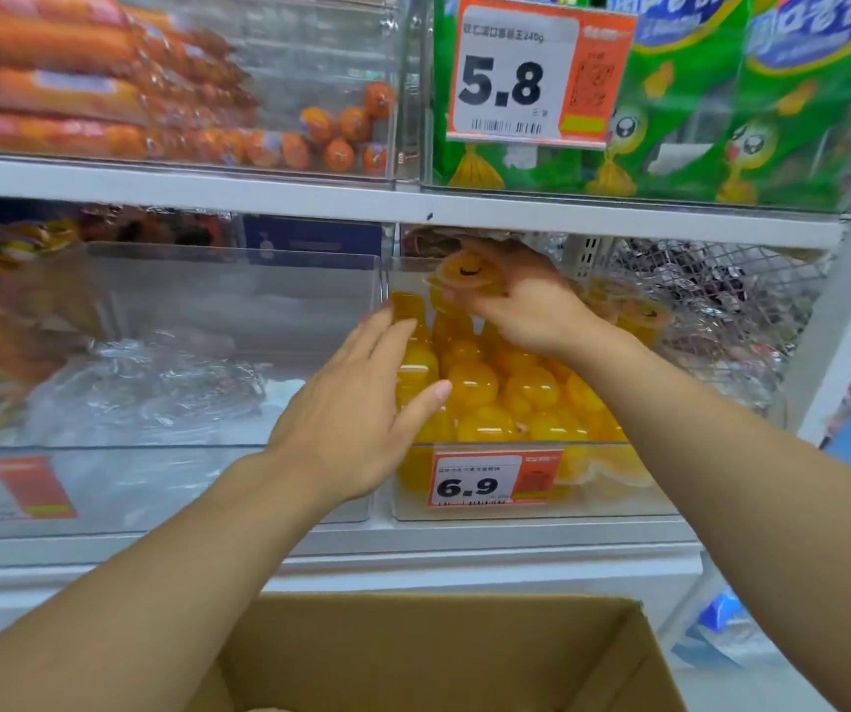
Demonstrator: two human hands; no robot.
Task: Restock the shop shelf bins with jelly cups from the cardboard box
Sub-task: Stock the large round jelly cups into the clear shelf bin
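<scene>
Cardboard box: below clear bin, flaps open. Clear bin: holds yellow jelly cups. Left hand: fingers straight, resting against bin's left wall. Right hand: above bin rear, gripping jelly cups.

White shop shelving, stocked

The clear bin is heaped with jelly cups; a narrow gap stays at 12 o'clock under the shelf board, with a wire basket crowding 3 o'clock
</scene>
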